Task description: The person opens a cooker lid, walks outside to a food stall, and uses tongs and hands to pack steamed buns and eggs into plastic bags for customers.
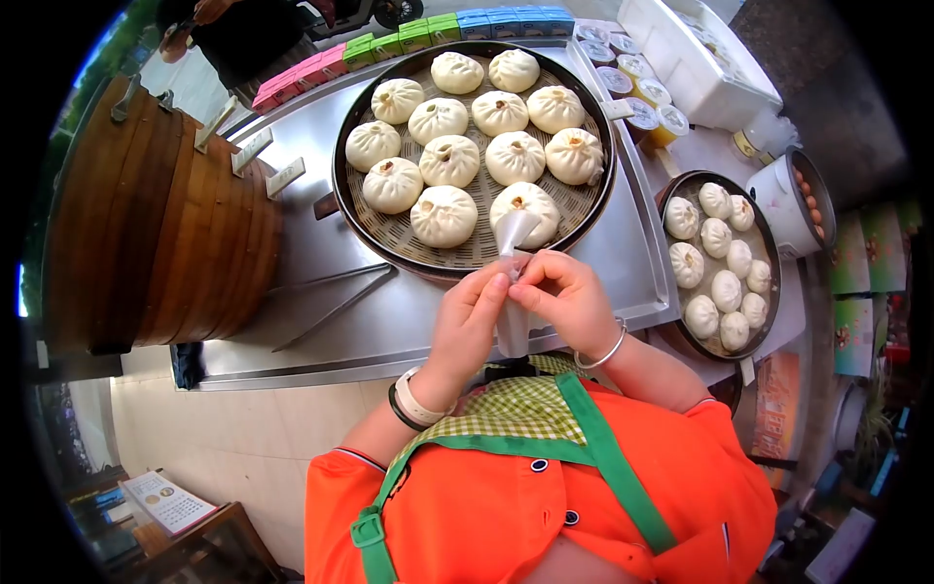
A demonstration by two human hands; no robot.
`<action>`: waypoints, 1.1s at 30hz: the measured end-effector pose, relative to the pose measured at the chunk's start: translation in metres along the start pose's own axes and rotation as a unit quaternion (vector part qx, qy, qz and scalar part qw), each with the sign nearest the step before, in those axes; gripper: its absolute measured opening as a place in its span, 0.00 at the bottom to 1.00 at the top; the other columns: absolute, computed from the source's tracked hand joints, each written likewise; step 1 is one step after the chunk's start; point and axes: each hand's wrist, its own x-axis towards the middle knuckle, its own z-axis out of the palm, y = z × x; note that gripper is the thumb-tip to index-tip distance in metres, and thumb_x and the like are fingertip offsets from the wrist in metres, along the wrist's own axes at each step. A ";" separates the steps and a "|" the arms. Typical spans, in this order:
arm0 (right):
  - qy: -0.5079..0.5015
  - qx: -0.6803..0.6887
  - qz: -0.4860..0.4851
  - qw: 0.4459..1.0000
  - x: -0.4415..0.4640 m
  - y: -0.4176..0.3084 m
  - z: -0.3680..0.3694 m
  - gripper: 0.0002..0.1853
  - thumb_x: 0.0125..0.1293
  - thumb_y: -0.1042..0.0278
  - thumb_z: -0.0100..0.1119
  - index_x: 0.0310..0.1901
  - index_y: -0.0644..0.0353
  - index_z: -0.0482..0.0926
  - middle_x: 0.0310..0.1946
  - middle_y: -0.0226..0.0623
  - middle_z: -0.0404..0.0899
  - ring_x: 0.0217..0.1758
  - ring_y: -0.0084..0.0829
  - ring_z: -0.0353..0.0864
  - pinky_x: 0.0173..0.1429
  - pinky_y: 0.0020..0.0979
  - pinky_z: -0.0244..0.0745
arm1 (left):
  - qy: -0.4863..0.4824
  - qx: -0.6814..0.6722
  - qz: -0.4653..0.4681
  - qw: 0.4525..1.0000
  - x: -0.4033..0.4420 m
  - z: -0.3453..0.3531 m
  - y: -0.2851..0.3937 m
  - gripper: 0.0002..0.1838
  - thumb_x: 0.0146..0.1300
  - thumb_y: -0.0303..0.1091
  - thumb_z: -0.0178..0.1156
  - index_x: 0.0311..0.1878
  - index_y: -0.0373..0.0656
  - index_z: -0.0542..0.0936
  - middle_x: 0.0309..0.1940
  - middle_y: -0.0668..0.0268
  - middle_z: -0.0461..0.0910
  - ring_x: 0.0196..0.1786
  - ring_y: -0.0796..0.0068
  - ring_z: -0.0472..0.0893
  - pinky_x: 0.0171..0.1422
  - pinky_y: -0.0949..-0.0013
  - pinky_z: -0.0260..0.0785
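Close in front of my chest, a thin clear plastic bag is bunched between my hands. My left hand is closed, thumb and fingers pinching the bag's gathered middle. From the other side my right hand pinches it too, fingers curled. One end of the bag flares up over the nearest buns; the rest hangs below my fingers. Just beyond is a round steamer tray with a woven liner, bearing several large pleated steamed buns. Whether anything is inside the bag I cannot make out.
Metal tongs lie on the steel counter, near stacked bamboo steamers on the left. To the right are a smaller bun tray, lidded cups, a foam box and a pot of eggs. A person stands beyond the counter.
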 end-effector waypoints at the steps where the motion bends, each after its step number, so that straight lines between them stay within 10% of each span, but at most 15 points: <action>1: -0.011 0.037 0.036 0.999 -0.001 0.003 -0.001 0.07 0.51 0.71 0.61 0.26 0.63 0.73 0.26 0.33 0.71 0.29 0.25 0.71 0.35 0.24 0.67 | 0.002 0.026 0.005 1.000 0.000 -0.001 0.001 0.16 0.64 0.34 0.47 0.49 0.32 0.72 0.42 0.64 0.76 0.45 0.79 0.73 0.51 0.75 0.64; 7: -0.021 -0.045 0.053 0.997 -0.006 0.001 -0.009 0.10 0.53 0.69 0.61 0.23 0.63 0.70 0.25 0.28 0.71 0.28 0.17 0.68 0.33 0.19 0.64 | 0.030 0.064 0.031 0.997 0.008 -0.006 -0.011 0.07 0.58 0.29 0.56 0.34 0.34 0.77 0.35 0.65 0.77 0.40 0.78 0.74 0.46 0.75 0.65; 11: -0.052 0.150 0.169 0.973 -0.008 0.007 -0.018 0.10 0.54 0.66 0.61 0.28 0.63 0.72 0.26 0.28 0.72 0.30 0.17 0.69 0.35 0.20 0.66 | 0.050 0.133 0.086 0.986 0.007 -0.005 -0.010 0.07 0.57 0.29 0.56 0.34 0.34 0.78 0.35 0.63 0.77 0.40 0.74 0.75 0.45 0.74 0.65; 19: -0.031 0.104 0.116 0.987 -0.010 0.010 -0.017 0.09 0.55 0.69 0.60 0.32 0.65 0.76 0.28 0.29 0.75 0.34 0.17 0.72 0.38 0.21 0.68 | 0.063 0.159 0.143 0.975 0.007 0.012 -0.013 0.09 0.58 0.30 0.55 0.38 0.34 0.77 0.34 0.62 0.77 0.40 0.74 0.75 0.46 0.74 0.66; 25: -0.050 0.099 0.150 0.982 -0.013 0.014 -0.029 0.04 0.56 0.71 0.59 0.27 0.61 0.76 0.25 0.24 0.73 0.31 0.13 0.69 0.34 0.17 0.65 | -0.045 0.005 -0.002 0.999 0.007 0.007 -0.015 0.07 0.59 0.30 0.55 0.31 0.35 0.73 0.25 0.70 0.71 0.29 0.85 0.68 0.35 0.81 0.62; 30: -0.066 0.311 0.209 0.925 -0.016 0.012 -0.035 0.04 0.56 0.71 0.58 0.29 0.61 0.77 0.25 0.23 0.73 0.31 0.12 0.69 0.34 0.17 0.65 | -0.048 0.089 0.002 0.995 0.005 0.009 -0.013 0.06 0.58 0.29 0.54 0.30 0.36 0.73 0.24 0.72 0.69 0.27 0.85 0.66 0.33 0.80 0.60; 33: -0.070 0.200 0.180 0.961 -0.015 0.001 -0.043 0.05 0.57 0.70 0.58 0.29 0.61 0.77 0.25 0.23 0.74 0.31 0.12 0.69 0.34 0.17 0.64 | -0.032 0.135 0.022 0.990 0.007 0.005 -0.016 0.05 0.59 0.28 0.53 0.30 0.37 0.72 0.25 0.72 0.70 0.30 0.84 0.66 0.36 0.80 0.61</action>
